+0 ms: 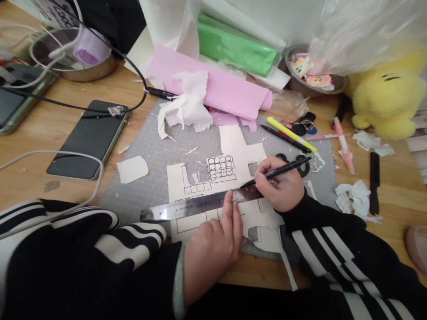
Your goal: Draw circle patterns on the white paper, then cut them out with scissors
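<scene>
My right hand (282, 186) is closed round a black pen (276, 171), whose tip meets the cream paper just above the ruler's upper edge. Across the drawing lies a steel ruler (196, 205). Two outstretched fingers of my left hand (215, 238) press down on it, the others partly curled or hidden. The cream paper (175, 178) bears inked boxes, a grid of small circles and cut-out openings; my hands and the ruler cover part of it. Beneath it is a grey cutting mat (153, 146).
Behind are a pink roll (213, 84), torn white paper (190, 98) and a green packet (236, 44). A yellow marker (290, 134) and black-handled scissors (303, 165) lie right, near a black cutter (374, 182) and yellow plush (388, 98). Left are a phone (88, 140) and cable (76, 153).
</scene>
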`<state>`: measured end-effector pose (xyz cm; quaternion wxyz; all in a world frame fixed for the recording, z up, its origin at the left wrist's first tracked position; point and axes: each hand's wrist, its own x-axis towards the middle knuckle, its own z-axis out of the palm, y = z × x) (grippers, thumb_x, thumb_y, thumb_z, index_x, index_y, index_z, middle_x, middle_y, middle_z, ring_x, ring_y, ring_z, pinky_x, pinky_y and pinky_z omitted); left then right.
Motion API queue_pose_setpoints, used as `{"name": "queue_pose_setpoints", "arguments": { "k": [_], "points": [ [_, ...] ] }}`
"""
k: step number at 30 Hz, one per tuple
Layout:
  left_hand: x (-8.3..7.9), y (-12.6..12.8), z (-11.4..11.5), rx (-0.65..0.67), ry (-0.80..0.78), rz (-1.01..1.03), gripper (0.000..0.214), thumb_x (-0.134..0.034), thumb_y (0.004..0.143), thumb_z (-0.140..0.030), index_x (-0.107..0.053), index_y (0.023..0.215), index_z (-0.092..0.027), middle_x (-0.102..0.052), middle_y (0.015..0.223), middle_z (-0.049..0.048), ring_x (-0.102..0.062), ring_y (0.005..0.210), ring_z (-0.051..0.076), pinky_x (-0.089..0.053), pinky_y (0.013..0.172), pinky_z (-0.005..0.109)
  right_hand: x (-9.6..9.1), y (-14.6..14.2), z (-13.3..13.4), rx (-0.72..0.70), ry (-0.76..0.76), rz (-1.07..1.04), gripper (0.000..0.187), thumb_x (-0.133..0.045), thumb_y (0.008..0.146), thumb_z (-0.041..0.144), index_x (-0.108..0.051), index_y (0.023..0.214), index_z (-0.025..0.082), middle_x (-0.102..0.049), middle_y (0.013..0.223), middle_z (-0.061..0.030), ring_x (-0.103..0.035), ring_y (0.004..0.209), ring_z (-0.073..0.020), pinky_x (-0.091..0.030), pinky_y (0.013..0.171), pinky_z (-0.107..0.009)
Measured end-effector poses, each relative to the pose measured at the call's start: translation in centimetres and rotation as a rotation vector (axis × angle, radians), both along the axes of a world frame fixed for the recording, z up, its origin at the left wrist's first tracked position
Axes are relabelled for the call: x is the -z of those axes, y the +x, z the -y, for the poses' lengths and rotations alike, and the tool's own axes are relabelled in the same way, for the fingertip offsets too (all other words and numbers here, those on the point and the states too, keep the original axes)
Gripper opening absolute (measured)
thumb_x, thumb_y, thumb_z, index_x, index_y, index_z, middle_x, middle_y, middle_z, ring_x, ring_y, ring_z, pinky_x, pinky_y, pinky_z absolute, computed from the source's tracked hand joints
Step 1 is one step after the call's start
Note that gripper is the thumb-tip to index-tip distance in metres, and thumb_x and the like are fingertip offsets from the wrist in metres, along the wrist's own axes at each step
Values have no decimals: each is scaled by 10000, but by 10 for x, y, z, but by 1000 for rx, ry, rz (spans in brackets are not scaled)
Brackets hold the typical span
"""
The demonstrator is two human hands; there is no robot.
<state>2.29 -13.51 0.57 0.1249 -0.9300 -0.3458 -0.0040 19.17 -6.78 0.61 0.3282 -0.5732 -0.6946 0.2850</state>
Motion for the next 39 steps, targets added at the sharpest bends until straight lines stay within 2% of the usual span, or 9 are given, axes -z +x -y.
{"name": "queue_pose_setpoints", "arguments": {
  "k": [4, 7, 10, 13, 17, 22, 29, 34, 39],
  "points": [
    [-2, 0, -1, 17, 12, 11, 413, -325, 929, -253, -599, 1101, 4, -560, 1133, 280, -501, 392, 106, -360, 355, 235, 0, -1, 4, 66, -87, -210, 99, -506, 765, 207, -479, 672, 188, -498, 508, 36, -470, 429, -86, -384, 413, -213],
    [-5, -4, 0, 137, -9, 44, 322, -382, 868, -120, -606, 1064, 3, -589, 1092, 278, -517, 403, 114, -361, 360, 238, -1, -5, 9, 120, -168, -427, 140, -457, 836, 302, -523, 808, 183, -566, 578, 13, -520, 460, -97, -423, 414, -217],
    [-9, -9, 4, 315, -61, 132, 317, -362, 839, -81, -607, 1028, -11, -621, 1054, 269, -542, 426, 135, -365, 358, 251, -1, -8, 16, 131, -194, -363, 134, -564, 767, 313, -523, 761, 186, -562, 600, 21, -514, 468, -88, -424, 430, -213],
    [-9, -11, 6, 403, -104, 166, 313, -370, 854, -120, -596, 1049, -25, -642, 1042, 249, -574, 485, 157, -396, 374, 263, 2, -8, 18, 131, -205, -224, 211, -620, 685, 240, -420, 632, 197, -488, 539, 58, -429, 424, -60, -371, 412, -194],
    [-6, -9, 4, 393, -127, 164, 346, -367, 850, -98, -566, 1127, -39, -661, 1023, 207, -569, 492, 140, -411, 374, 258, 8, -5, 16, 125, -198, -163, 224, -551, 715, 224, -361, 597, 208, -417, 450, 71, -378, 391, -65, -312, 391, -197],
    [-6, -6, 0, 374, -157, 189, 376, -318, 832, -54, -611, 1067, -28, -680, 958, 179, -542, 425, 132, -386, 315, 259, 9, -1, 13, 137, -172, -92, 243, -514, 706, 202, -316, 565, 215, -388, 401, 75, -347, 361, -66, -277, 386, -205],
    [-6, -4, -1, 314, -229, 147, 393, -288, 861, -64, -595, 1104, -42, -688, 936, 155, -579, 465, 145, -409, 322, 253, 8, 0, 11, 106, -192, -90, 216, -496, 697, 189, -324, 568, 215, -378, 392, 78, -341, 357, -66, -268, 386, -205],
    [-5, -4, 0, 344, -221, 134, 371, -316, 858, -64, -586, 1111, -40, -676, 971, 159, -573, 470, 138, -408, 333, 250, 8, 0, 11, 95, -163, -40, 218, -492, 687, 182, -315, 565, 215, -392, 403, 71, -341, 371, -69, -278, 392, -207],
    [-5, -4, 0, 304, -249, 114, 373, -302, 877, -93, -586, 1113, -45, -690, 876, 146, -571, 465, 142, -409, 339, 247, 8, -1, 11, 69, -114, 11, 225, -492, 677, 169, -308, 555, 212, -387, 411, 69, -353, 388, -70, -294, 412, -205]
  ]
}}
